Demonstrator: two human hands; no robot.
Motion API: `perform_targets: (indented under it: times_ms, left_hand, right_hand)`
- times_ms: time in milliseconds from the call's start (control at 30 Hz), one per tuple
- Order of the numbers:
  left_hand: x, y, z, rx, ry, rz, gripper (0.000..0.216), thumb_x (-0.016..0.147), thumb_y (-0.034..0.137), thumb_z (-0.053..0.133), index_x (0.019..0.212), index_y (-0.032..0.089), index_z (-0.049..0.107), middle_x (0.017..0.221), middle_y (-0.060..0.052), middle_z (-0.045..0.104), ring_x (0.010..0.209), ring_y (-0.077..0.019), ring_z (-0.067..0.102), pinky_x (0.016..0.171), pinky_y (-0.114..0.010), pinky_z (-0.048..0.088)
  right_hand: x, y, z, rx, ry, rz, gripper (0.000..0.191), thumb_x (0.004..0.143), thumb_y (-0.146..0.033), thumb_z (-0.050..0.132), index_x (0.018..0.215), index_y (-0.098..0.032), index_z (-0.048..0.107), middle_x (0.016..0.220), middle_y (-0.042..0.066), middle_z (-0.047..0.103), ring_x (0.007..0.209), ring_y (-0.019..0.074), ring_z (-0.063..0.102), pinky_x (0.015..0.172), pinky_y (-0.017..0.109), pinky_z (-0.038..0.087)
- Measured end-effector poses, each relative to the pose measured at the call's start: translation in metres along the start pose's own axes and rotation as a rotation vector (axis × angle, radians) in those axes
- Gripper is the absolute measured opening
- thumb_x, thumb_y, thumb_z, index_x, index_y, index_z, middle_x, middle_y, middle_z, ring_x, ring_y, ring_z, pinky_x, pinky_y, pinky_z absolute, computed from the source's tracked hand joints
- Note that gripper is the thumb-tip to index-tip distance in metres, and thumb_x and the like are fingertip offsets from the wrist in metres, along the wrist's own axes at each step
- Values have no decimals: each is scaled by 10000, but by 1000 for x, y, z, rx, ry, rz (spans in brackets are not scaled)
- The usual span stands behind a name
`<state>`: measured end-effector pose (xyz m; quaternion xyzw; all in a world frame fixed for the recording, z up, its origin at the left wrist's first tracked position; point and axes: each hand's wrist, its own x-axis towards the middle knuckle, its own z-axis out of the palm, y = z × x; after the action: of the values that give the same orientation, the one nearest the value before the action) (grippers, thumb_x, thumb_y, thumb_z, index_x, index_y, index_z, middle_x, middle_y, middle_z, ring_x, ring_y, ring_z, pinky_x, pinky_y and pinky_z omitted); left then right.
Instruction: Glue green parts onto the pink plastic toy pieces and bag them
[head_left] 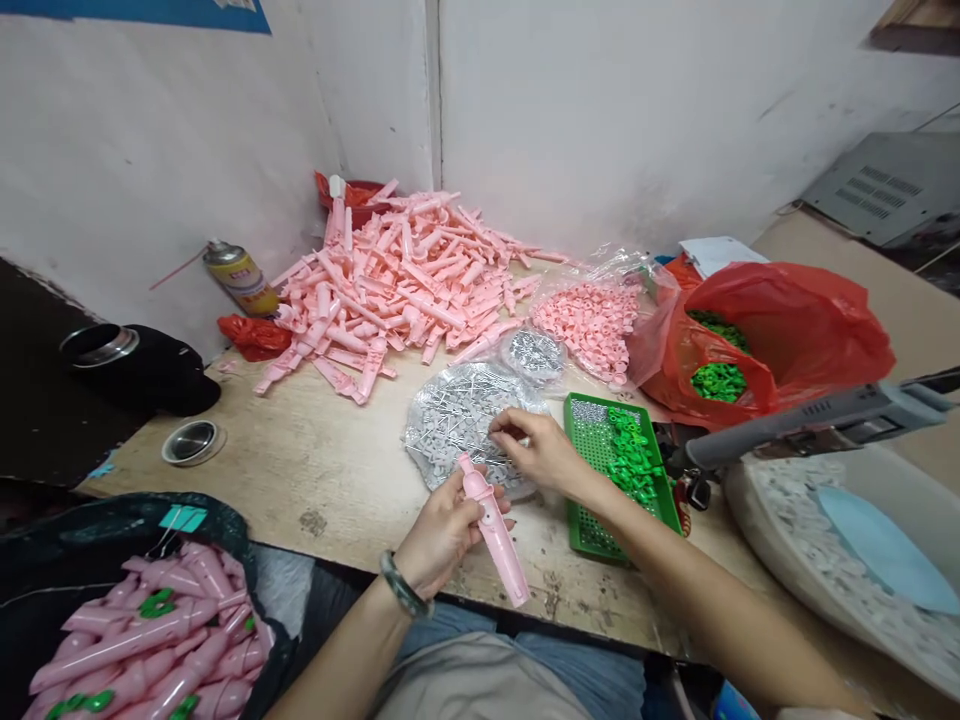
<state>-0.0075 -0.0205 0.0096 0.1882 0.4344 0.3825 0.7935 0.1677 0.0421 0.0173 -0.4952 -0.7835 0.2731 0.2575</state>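
My left hand, with a green bangle on the wrist, is closed round a pink plastic toy body held slanted over the front of the wooden table. My right hand reaches over a clear bag of small grey metal parts. Its fingertips are pinched together at the bag; what they hold is too small to see. To the right of that hand lies a green perforated tray with green plastic clips.
A big heap of pink toy bodies lies at the back, beside a bag of small pink parts and a red bag of green clips. A spray can leans left. A black bag holds assembled pink pieces. An electric screwdriver hangs right.
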Motion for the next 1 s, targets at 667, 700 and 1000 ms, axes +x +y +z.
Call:
perform_targets:
  times_ms: [667,700,1000]
  left_hand:
    - [13,-14,4,249,-162,198,483,791,255,718,1252,190,591,1130,-95,699,1036,-242,662,873,-339,527]
    - [13,-14,4,256,-171,208,465,798,249,710,1245,189,598,1129,-94,698,1032,-237,661,877,-333,524]
    - [7,-4,4,190,-167,173,489,740,172,718,1218,210,621,1186,-94,684,1029,-270,684,854,-362,563]
  right_hand:
    - [-39,-19,-1,1066,-63,375,289,812,-376,730,1024,-212,623,781,-6,669,662,140,670,659,303,570]
    - [-38,-19,1,1074,-81,386,318,808,-383,731,1051,-210,619,774,-8,664,634,132,657,630,290,559]
    - [-25,-8,13,592,91,239,162,846,-304,674,966,-197,691,969,25,588,684,103,524,638,258,478]
